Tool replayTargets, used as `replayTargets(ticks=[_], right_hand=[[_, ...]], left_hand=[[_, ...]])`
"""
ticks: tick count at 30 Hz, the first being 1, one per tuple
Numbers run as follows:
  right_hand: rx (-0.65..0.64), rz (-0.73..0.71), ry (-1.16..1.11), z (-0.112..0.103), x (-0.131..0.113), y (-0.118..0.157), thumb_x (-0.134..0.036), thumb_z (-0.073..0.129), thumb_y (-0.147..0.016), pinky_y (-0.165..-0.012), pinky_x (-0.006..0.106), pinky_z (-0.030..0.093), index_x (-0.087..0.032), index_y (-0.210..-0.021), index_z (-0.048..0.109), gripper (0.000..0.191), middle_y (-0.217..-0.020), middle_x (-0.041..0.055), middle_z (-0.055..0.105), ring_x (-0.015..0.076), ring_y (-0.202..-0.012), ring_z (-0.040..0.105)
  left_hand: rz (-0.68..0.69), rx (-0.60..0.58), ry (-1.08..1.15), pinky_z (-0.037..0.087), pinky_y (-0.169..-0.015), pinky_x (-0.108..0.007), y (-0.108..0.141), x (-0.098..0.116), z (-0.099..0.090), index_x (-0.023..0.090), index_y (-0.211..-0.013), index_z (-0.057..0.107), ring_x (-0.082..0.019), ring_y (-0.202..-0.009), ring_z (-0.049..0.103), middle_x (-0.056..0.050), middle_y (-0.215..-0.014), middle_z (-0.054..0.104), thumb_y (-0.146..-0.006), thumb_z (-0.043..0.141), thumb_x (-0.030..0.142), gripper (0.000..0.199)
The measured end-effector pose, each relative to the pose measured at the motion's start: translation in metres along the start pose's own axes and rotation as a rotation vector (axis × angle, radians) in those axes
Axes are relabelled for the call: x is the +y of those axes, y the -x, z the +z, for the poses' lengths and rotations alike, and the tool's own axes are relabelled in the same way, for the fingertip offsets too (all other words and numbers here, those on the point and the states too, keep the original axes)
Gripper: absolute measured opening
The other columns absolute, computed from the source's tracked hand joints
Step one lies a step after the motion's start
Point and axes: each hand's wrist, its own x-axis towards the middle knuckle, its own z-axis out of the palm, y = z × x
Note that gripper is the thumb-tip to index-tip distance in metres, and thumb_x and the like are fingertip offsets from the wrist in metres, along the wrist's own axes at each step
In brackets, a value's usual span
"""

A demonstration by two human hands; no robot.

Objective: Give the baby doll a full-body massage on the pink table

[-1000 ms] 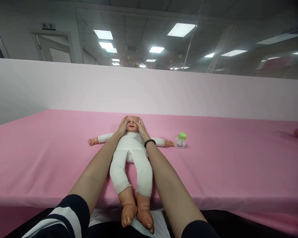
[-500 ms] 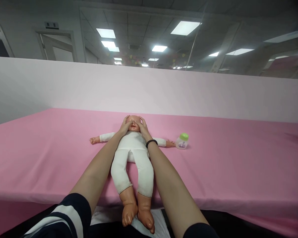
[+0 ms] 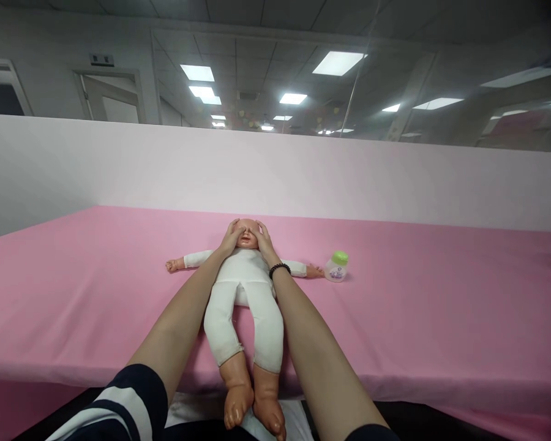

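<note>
A baby doll (image 3: 245, 269) with a white cloth body lies on its back, its bare feet hanging over the near edge. My left hand (image 3: 231, 237) cups one side of the doll's head (image 3: 247, 242), thumb laid across the face by the eye. On the opposite side, my right hand (image 3: 264, 239) cups the head in the same way, its thumb near the nose. The thumbs and fingers cover the doll's eyes; the mouth and chin show between my wrists. A small clear bottle with a green cap (image 3: 337, 267) stands beside the doll's outstretched hand on the right.
A pink sheet (image 3: 417, 306) covers the table under the doll. Behind it rises a low white wall (image 3: 275, 171) with glass above. White cloth (image 3: 188, 409) shows below the table's near edge, by my lap.
My thumbs have slid slightly apart, outward from the doll's nose. Both hands stay around the head. The whole scene sits a little lower in view as the camera tilts up.
</note>
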Motion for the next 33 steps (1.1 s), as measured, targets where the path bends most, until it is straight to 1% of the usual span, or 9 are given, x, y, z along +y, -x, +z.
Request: replayTargets(ticks=[3, 5, 10, 12, 16, 19, 24, 28, 33], right_hand=[[0.019, 0.009, -0.01, 0.001, 0.001, -0.003, -0.05, 0.068, -0.076, -0.111, 0.035, 0.047, -0.027, -0.134, 0.057, 0.063, -0.14, 0.0036, 0.058, 0.0217, -0.127, 0.057], [0.025, 0.003, -0.007, 0.001, 0.001, -0.004, -0.05, 0.068, -0.076, -0.112, 0.035, 0.047, -0.026, -0.133, 0.058, 0.063, -0.141, 0.0035, 0.057, 0.0216, -0.129, 0.056], [0.019, 0.009, 0.013, 0.001, 0.003, -0.003, -0.048, 0.077, -0.071, -0.111, 0.035, 0.048, -0.027, -0.137, 0.055, 0.073, -0.145, 0.0045, 0.054, 0.0223, -0.128, 0.057], [0.016, 0.003, 0.019, 0.0, 0.004, -0.003, -0.047, 0.077, -0.07, -0.111, 0.035, 0.048, -0.027, -0.138, 0.055, 0.074, -0.146, 0.0044, 0.053, 0.0224, -0.128, 0.057], [0.014, -0.021, 0.027, -0.001, 0.007, -0.007, -0.046, 0.07, -0.076, -0.115, 0.036, 0.044, -0.027, -0.135, 0.057, 0.063, -0.146, 0.0033, 0.054, 0.022, -0.132, 0.054], [0.026, 0.0, 0.006, -0.001, 0.008, -0.009, -0.047, 0.067, -0.077, -0.114, 0.036, 0.045, -0.026, -0.136, 0.057, 0.063, -0.143, 0.0041, 0.056, 0.022, -0.13, 0.055], [0.019, 0.025, 0.01, 0.001, 0.004, -0.004, -0.049, 0.075, -0.07, -0.109, 0.036, 0.05, -0.028, -0.137, 0.055, 0.072, -0.144, 0.0036, 0.055, 0.0221, -0.127, 0.058], [0.008, 0.024, -0.011, 0.003, -0.001, 0.0, -0.046, 0.079, -0.067, -0.107, 0.037, 0.052, -0.027, -0.136, 0.054, 0.076, -0.141, 0.005, 0.057, 0.0224, -0.121, 0.062], [0.047, 0.052, -0.028, 0.005, 0.0, -0.003, -0.047, 0.074, -0.067, -0.105, 0.035, 0.053, -0.025, -0.132, 0.057, 0.07, -0.137, 0.0055, 0.06, 0.0231, -0.119, 0.063]], left_hand=[[-0.01, 0.02, 0.032, 0.041, -0.115, -0.039, -0.005, -0.002, 0.001, 0.021, -0.137, 0.05, -0.026, -0.134, 0.051, -0.011, -0.145, 0.052, -0.084, 0.058, 0.034, 0.055], [-0.019, 0.021, 0.047, 0.041, -0.115, -0.039, -0.005, -0.003, 0.001, 0.021, -0.138, 0.049, -0.026, -0.133, 0.052, -0.011, -0.146, 0.051, -0.085, 0.057, 0.033, 0.054], [-0.003, 0.009, 0.009, 0.041, -0.116, -0.041, 0.0, -0.003, -0.002, 0.022, -0.142, 0.047, -0.028, -0.135, 0.051, -0.012, -0.147, 0.051, -0.081, 0.067, 0.04, 0.067], [0.003, -0.001, -0.008, 0.041, -0.116, -0.041, -0.001, -0.006, -0.003, 0.023, -0.143, 0.047, -0.028, -0.135, 0.052, -0.011, -0.147, 0.051, -0.079, 0.07, 0.042, 0.071], [0.007, 0.018, 0.001, 0.041, -0.116, -0.039, -0.01, -0.015, -0.005, 0.024, -0.141, 0.05, -0.026, -0.136, 0.051, -0.009, -0.148, 0.052, -0.083, 0.062, 0.04, 0.061], [0.016, 0.041, 0.002, 0.04, -0.116, -0.039, -0.016, -0.02, -0.006, 0.023, -0.138, 0.053, -0.025, -0.137, 0.05, -0.01, -0.148, 0.052, -0.085, 0.057, 0.04, 0.056], [0.025, 0.032, 0.01, 0.04, -0.116, -0.041, -0.01, -0.014, -0.004, 0.022, -0.139, 0.051, -0.027, -0.135, 0.052, -0.011, -0.145, 0.053, -0.082, 0.063, 0.04, 0.06], [0.007, 0.034, 0.002, 0.04, -0.116, -0.042, -0.004, -0.009, -0.002, 0.023, -0.139, 0.052, -0.028, -0.134, 0.053, -0.011, -0.143, 0.055, -0.077, 0.072, 0.04, 0.067], [-0.012, 0.077, 0.082, 0.04, -0.117, -0.042, -0.005, -0.009, 0.002, 0.021, -0.133, 0.056, -0.028, -0.135, 0.052, -0.012, -0.142, 0.057, -0.081, 0.065, 0.039, 0.056]])
